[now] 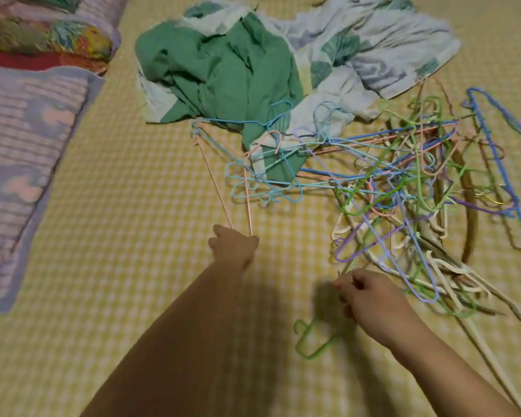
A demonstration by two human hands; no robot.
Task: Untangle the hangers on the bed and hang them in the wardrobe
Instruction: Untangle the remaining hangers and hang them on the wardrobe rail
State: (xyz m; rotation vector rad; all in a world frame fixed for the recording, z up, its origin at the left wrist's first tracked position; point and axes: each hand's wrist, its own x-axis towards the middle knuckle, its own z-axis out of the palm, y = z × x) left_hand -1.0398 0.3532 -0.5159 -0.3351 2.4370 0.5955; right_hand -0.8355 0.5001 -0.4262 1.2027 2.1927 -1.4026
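Observation:
A tangled heap of thin hangers in green, blue, purple, pink and cream lies on the right of the bed. My left hand grips the near corner of a pink wire hanger that stretches away toward light blue hangers caught with it. My right hand pinches a green hanger, whose hook end lies on the sheet below my fingers and which runs up into the heap. The wardrobe is out of sight.
The bed has a yellow checked sheet. A crumpled green and white cloth lies beyond the hangers, partly over them. A purple striped pillow and a colourful patterned one lie at the left.

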